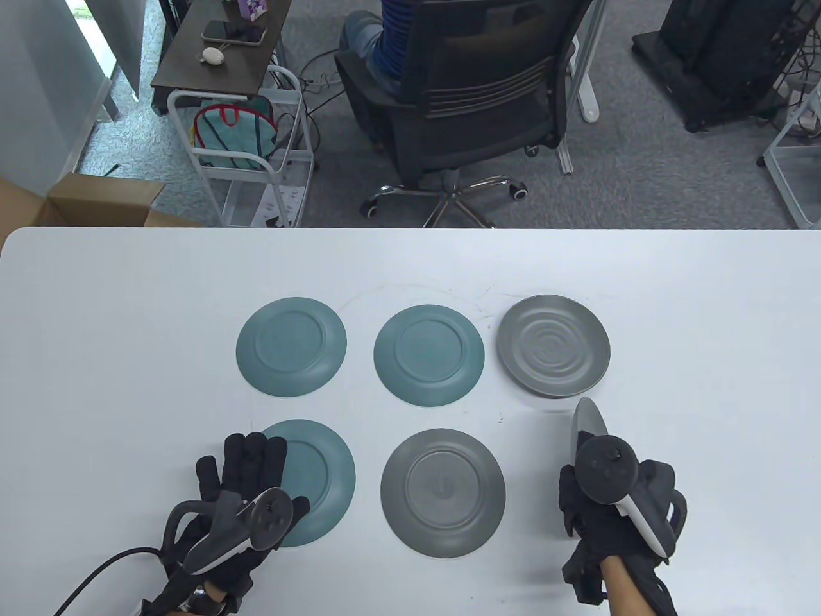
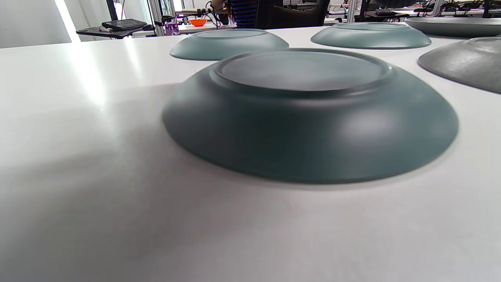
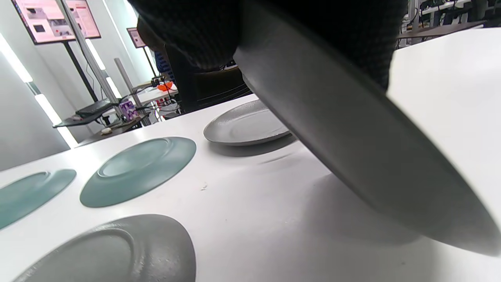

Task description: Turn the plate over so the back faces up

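Note:
Six plates are in view. In the table view my right hand (image 1: 577,494) grips a grey plate (image 1: 589,417) and holds it on edge above the table at the right. In the right wrist view that plate (image 3: 352,156) slants across the frame under my gloved fingers (image 3: 203,35). A grey plate (image 1: 553,344) with ripple rings lies face up behind it. Two teal plates (image 1: 291,347) (image 1: 428,355), a near teal plate (image 1: 321,475) and a grey plate (image 1: 442,492) lie back up. My left hand (image 1: 253,459) lies open and flat at the near teal plate's left rim.
The white table (image 1: 96,359) ends at a far edge, with an office chair (image 1: 474,96) and a cart (image 1: 244,147) beyond it. The plates lie in two rows with narrow gaps. The left wrist view shows the near teal plate (image 2: 309,117) close up.

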The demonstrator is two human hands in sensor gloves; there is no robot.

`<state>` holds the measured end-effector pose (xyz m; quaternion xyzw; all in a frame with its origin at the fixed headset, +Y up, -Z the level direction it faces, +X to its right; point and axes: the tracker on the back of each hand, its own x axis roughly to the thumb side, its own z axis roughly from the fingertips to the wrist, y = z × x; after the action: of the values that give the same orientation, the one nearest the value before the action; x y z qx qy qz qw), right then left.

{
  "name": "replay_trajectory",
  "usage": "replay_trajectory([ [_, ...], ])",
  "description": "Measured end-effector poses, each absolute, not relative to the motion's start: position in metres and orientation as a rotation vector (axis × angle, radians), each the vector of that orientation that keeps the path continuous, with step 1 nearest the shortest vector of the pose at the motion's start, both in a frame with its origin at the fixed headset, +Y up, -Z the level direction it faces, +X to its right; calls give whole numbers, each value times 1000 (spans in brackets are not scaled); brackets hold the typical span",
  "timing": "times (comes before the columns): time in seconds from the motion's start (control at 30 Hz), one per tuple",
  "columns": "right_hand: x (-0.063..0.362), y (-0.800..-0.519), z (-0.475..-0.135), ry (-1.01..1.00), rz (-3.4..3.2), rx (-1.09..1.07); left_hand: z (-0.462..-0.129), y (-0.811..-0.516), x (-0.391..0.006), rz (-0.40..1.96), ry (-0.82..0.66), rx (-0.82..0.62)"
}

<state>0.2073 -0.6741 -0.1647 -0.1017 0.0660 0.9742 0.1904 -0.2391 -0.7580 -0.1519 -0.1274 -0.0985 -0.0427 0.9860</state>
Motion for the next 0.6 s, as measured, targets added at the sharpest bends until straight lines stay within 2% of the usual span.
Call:
replay_trajectory([
  [0.37,240,-665,-160,109,2449,-321,-151,-757,-238,-98,-200,-240],
  [0.6,273,-671,-155,36,2222,-399,-150,-757,-237,-104,-202,-241],
])
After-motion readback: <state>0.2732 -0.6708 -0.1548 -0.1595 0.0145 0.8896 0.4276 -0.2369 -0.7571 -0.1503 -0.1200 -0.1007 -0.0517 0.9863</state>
